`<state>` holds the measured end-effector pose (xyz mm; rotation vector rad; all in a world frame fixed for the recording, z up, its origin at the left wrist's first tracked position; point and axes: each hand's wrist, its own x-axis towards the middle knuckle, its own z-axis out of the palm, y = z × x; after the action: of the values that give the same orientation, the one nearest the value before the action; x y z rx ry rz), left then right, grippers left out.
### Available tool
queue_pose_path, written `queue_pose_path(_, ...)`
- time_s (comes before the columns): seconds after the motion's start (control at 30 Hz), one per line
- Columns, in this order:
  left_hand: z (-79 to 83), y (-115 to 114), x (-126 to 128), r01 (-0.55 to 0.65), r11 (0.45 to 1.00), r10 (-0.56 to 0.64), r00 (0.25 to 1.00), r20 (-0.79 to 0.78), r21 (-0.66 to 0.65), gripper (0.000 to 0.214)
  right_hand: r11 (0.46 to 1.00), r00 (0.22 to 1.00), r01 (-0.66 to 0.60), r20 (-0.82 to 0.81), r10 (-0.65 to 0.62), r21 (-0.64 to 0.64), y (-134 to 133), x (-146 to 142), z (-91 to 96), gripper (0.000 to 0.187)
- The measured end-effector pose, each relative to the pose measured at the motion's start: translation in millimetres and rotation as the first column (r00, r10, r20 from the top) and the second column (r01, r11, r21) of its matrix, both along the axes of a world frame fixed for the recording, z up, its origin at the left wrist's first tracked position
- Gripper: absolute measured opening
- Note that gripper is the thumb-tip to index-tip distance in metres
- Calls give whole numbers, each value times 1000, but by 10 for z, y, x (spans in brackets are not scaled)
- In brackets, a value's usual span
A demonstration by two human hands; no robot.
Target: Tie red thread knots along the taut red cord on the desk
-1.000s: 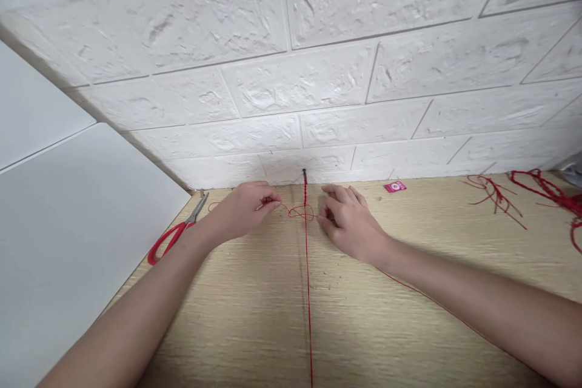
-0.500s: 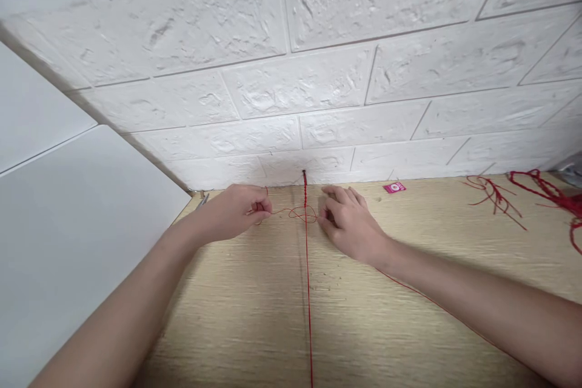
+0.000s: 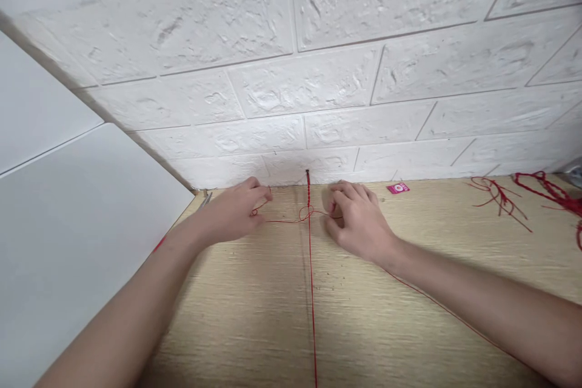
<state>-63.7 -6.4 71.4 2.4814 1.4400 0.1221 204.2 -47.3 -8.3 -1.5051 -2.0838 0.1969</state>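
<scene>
A knotted red cord (image 3: 309, 191) comes out from a small dark fixing at the foot of the wall. From it a taut red thread (image 3: 311, 291) runs straight down toward me. Just below the knotted part, a small loose loop (image 3: 305, 213) of thread crosses the taut strand. To the left, my left hand (image 3: 234, 209) has curled fingers holding one thread end, with a bit looped over the fingers. On the other side my right hand (image 3: 357, 218), also curled, holds the opposite thread near its fingertips. More thread trails out beneath the right forearm.
The wooden tabletop (image 3: 245, 315) meets a white brick-pattern wall (image 3: 304, 91). A white panel (image 3: 91, 224) borders the left side. Right of my hands lie a pink packet (image 3: 398, 188), loose red threads (image 3: 502, 197) and a red cord bundle (image 3: 555, 194). Scissors tips (image 3: 207, 199) show behind my left wrist.
The thread loop has shrunk and tightened around the taut strand. My right hand has shifted slightly right, and the fingers and thumb of my left hand have spread somewhat.
</scene>
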Motion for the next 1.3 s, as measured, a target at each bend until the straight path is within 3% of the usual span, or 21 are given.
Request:
queue_pose_path(0.1,-114,-95,259,36,997,-22,984,177,-74,41,995,996,-94,-10,94,19,19,-7,-43,20)
queue_pose_path(0.2,-329,-150,460,-17,993,54,942,332,-113,47,990,989,-143,-44,143,4,46,-1,-77,9)
queue_pose_path(0.33,-577,-164,557,-66,981,144,875,462,-180,43,984,975,-174,-143,168,-26,62,16,-55,13)
queue_pose_path(0.43,-657,-159,558,-73,982,151,855,497,-173,36,983,965,-173,-212,158,-56,62,26,-16,16)
queue_pose_path(0.6,-660,-151,549,-70,985,138,867,478,-158,29,995,975,-67,-219,48,-78,58,38,39,19)
queue_pose_path(0.73,-636,-152,547,-67,989,121,887,446,-134,27,997,995,35,-93,-41,-68,40,27,78,17)
queue_pose_path(0.87,-629,-179,548,-75,997,80,876,476,-28,28,998,998,63,24,-63,-13,-14,2,93,10)
queue_pose_path(0.93,-629,-204,559,-90,996,91,847,523,-26,33,998,998,50,31,-52,37,-55,-6,112,24)
queue_pose_path(1.03,-628,-242,598,-130,983,180,795,579,-127,42,996,997,-49,-54,53,69,-114,-21,184,40)
queue_pose_path(1.17,-629,-252,671,-152,963,258,761,595,-223,53,983,956,-135,-276,97,-122,-106,-96,281,54)
queue_pose_path(1.3,-647,-218,723,-134,954,279,725,630,-269,55,940,915,-197,-396,75,-278,-1,-206,241,65)
